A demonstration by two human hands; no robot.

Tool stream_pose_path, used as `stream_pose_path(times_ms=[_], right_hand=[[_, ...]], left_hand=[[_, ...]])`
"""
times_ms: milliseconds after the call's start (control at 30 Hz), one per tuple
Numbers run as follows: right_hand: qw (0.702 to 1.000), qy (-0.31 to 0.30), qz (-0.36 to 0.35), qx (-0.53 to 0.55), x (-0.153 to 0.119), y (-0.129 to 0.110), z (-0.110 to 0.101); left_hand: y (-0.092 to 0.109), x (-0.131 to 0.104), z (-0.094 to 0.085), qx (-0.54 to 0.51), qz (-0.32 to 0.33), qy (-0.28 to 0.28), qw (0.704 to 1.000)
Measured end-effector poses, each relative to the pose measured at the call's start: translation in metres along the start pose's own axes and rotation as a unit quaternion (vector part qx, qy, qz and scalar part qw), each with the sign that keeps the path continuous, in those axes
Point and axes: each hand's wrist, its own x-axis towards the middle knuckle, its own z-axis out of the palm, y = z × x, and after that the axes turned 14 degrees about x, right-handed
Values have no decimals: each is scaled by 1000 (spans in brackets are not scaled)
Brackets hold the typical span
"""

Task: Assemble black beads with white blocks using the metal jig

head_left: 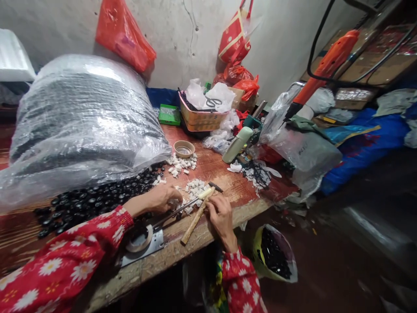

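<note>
My left hand [161, 199] reaches over the small white plastic pieces [195, 188], its fingers bent down and drawn together; what is between them is hidden. My right hand [222, 216] is at the table's front edge, fingers curled, beside the wooden handle of a hammer [196, 221]. Whether it touches the handle or pinches a small piece I cannot tell. A screwdriver [204, 194] with a pale handle lies across the white pieces, its shaft pointing to the lower left. Many black, round, shiny parts [87, 202] are spread left of my left hand.
A tape roll [140, 240] lies on a metal plate [152, 248] at the front edge. Behind are a large plastic-wrapped bundle [87, 117], a small bowl [184, 149], a basket [202, 119] and a green bottle [237, 144]. An orange power tool [325, 69] hangs at right above a bag of black parts [275, 254].
</note>
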Motion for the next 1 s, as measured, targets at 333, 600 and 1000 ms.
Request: stream_pose_path(times_ms=[333,600,1000], right_hand=[[989,-124,-23,-74,-27,-53,31],[983,-115,20,-142,-37,-73,77],[996,-50,65,-22,-47,-87,61]], left_hand=[[17,-25,-11,89,-70,91,989],[27,-41,-16,89,-139,13,986],[38,-39,-8,74,-103,-40,991]])
